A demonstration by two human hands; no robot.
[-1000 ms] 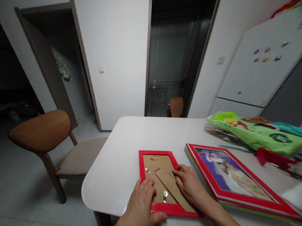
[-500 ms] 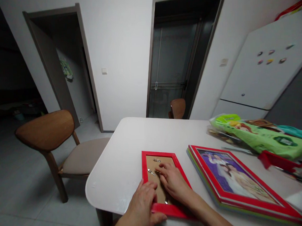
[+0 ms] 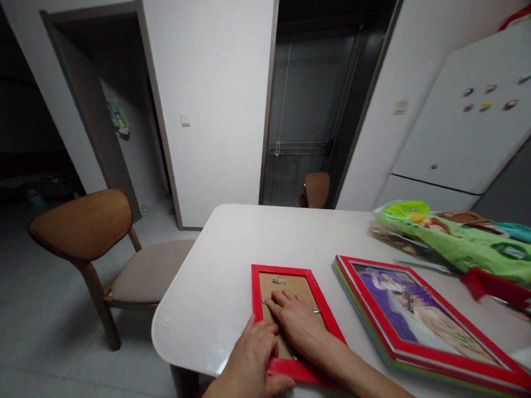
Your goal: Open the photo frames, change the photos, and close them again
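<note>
A small red picture frame (image 3: 290,272) lies face down on the white table (image 3: 233,259), its brown cardboard back and small metal clips showing. My left hand (image 3: 255,359) lies on the frame's near left corner, fingers over the red edge. My right hand (image 3: 300,326) rests flat on the cardboard back, fingertips at a metal clip on the left side. The fingers of both hands are stretched out and hold nothing.
A stack of larger frames (image 3: 429,324), a red one with a photo on top, lies to the right. Green plastic packages (image 3: 461,240) sit at the far right. A wooden chair (image 3: 100,247) stands left of the table. A white fridge (image 3: 460,126) is behind.
My right hand has moved from the frame's right side across the cardboard back to a clip on its left. My left hand has stayed on the near corner. The camera shifted slightly.
</note>
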